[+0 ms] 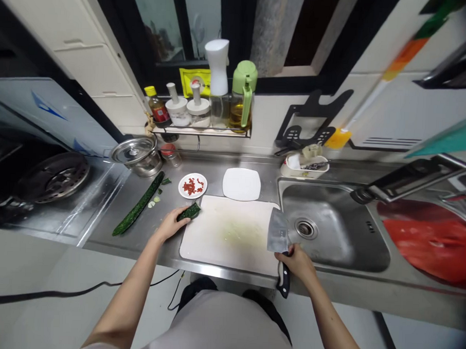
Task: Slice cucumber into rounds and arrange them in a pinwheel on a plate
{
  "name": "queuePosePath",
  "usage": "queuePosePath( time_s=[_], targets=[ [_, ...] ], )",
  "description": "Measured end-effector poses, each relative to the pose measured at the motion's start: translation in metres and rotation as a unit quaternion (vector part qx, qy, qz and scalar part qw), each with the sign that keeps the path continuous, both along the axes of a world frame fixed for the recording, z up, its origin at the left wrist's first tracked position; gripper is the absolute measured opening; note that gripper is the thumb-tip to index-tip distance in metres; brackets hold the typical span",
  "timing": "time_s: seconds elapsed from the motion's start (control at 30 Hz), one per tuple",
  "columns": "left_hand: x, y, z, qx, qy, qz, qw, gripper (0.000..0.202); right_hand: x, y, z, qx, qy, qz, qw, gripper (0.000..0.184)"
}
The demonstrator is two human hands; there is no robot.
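My left hand (171, 224) is closed on a short piece of cucumber (190, 212) at the left corner of the white cutting board (230, 235). My right hand (298, 260) grips the black handle of a cleaver (278, 232), whose wide blade lies over the board's right edge. A long cucumber (138, 205) lies on the steel counter to the left, with small green scraps beside it. Behind the board stand a small plate of red chopped bits (193, 185) and an empty white square plate (241, 184).
A steel sink (331, 233) is right of the board, with a red basin (431, 239) beyond it. A lidded steel pot (137, 155) and a stove (51, 179) are at the left. A shelf of bottles and jars (205, 109) hangs on the back wall.
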State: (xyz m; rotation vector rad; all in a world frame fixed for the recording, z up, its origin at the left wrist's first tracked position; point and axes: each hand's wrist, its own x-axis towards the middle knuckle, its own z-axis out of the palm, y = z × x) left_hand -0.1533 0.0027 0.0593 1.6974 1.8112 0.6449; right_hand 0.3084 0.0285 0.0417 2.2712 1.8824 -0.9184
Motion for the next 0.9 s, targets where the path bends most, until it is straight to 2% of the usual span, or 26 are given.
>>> queuePosePath(
  time_s=[0.13,0.23,0.37,0.5,0.7,0.9],
  targets=[
    [0.037,0.003,0.004,-0.027,-0.066,-0.024,0.997,0.057,-0.004,-0.003,0.005,0.017,0.017,-0.016,1.0,0.038],
    [0.06,0.005,0.001,-0.05,-0.08,-0.059,0.994,0.052,-0.008,-0.004,0.007,0.05,0.039,-0.022,0.998,0.034],
    [0.081,0.005,-0.007,-0.044,-0.038,-0.103,0.993,0.044,-0.016,-0.004,0.006,0.086,0.067,-0.039,0.993,0.024],
    [0.092,0.003,-0.015,-0.019,0.028,-0.123,0.992,0.041,-0.024,-0.004,0.008,0.075,0.096,-0.058,0.991,0.019],
    [0.097,0.001,-0.025,0.013,0.062,-0.134,0.989,0.04,-0.039,-0.001,0.017,0.045,0.054,0.017,0.997,0.017],
    [0.1,0.002,-0.023,0.037,0.085,-0.158,0.983,0.044,-0.068,0.0,0.029,0.019,0.025,0.1,0.994,0.021]
  ],
)
